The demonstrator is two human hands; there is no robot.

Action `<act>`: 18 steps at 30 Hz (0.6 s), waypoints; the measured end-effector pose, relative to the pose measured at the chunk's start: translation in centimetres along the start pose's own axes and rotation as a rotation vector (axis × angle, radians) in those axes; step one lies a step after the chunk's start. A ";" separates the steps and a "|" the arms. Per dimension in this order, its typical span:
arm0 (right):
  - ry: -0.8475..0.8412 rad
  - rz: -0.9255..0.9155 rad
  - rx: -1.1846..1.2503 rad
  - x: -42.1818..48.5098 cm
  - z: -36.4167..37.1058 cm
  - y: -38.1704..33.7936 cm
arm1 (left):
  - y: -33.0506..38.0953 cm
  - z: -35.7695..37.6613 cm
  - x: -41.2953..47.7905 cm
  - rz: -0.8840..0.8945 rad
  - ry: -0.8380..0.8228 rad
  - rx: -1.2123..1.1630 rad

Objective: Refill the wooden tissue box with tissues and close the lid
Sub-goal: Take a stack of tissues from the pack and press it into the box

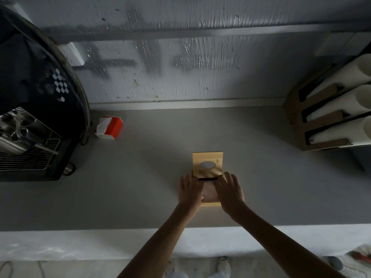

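Wooden tissue box (210, 204) is being touched by left hand (189, 192) and right hand (230, 192), fingers straight, nothing grasped. Lid (207, 159) is being observed raised toward 12 o'clock.

Place: a coffee shop work corner, it looks like.
Left of the frame: a big black coffee machine (30, 77) with shiny metal parts.
Right edge: long stacks of white paper cups (339, 105) in a cardboard holder (294, 111).
Middle: a plain grey tabletop (140, 177).

forearms (164, 237): bare | trousers (217, 275): pale | shoes (224, 264): white, rounded toes
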State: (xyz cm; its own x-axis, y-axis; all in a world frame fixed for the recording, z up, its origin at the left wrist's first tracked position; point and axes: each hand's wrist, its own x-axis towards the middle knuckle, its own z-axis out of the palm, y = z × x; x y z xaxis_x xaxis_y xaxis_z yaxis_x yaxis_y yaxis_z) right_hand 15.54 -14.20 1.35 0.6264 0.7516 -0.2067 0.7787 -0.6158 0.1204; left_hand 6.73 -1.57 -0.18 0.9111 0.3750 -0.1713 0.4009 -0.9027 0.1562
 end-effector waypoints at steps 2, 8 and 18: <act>0.050 0.004 0.081 -0.1 0.4 0.1 | -0.5 0.3 -0.2 0.008 0.007 -0.021; 0.098 0.026 0.255 -0.3 0.5 0.4 | -0.4 0.3 -0.6 0.016 0.061 -0.081; 0.211 -0.041 0.514 -1.3 2.8 1.0 | -0.8 0.7 -1.0 0.060 0.130 -0.271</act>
State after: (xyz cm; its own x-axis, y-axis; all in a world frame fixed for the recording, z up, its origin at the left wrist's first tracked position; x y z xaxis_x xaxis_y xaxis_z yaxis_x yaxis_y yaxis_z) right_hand 15.43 -16.49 -1.01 0.6309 0.7759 0.0036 0.7175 -0.5816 -0.3832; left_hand 5.39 -1.40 -0.84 0.9316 0.3623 -0.0308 0.3411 -0.8415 0.4189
